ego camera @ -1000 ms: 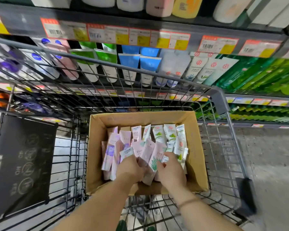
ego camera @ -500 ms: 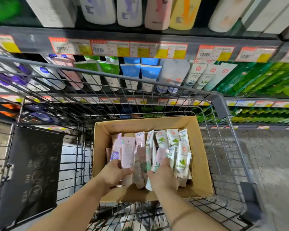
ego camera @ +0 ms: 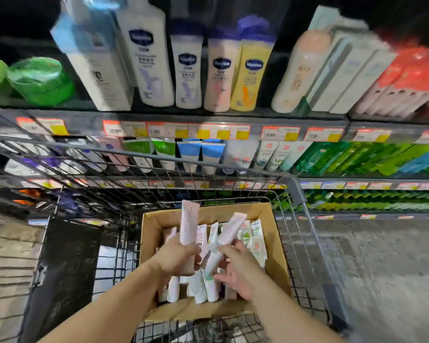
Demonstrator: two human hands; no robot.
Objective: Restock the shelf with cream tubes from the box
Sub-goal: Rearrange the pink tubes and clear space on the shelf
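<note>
Both hands have come up out of the pile since a moment ago, each now lifting a tube clear of the rest. The left hand (ego camera: pixel 177 258) has its grip curled round the lower end of a pale pink tube (ego camera: pixel 189 222), which stands nearly upright above the box (ego camera: pixel 274 246). The right hand (ego camera: pixel 238 268) pinches a second pink tube (ego camera: pixel 224 240) that leans to the right, its top over the white and green tubes (ego camera: pixel 254 240) left standing in the box. The view has also tilted up, so more of the shelves shows than before. I judge that the picking step is done for this pair and that carrying them to the shelf comes next.

The box sits in a wire cart (ego camera: pixel 159 159) drawn up against the shelves. The tube shelf (ego camera: pixel 233 179) behind the cart's rim holds green, blue and white tubes, and that looks like the place to fill.

On the shelf above, four lotion bottles (ego camera: pixel 146 58) carry the blue Vaseline badge. The price tags (ego camera: pixel 159 129) along the shelf edge are red, white and yellow with barcodes, too blurred to read. The print on the tubes is also too small to make out.
</note>
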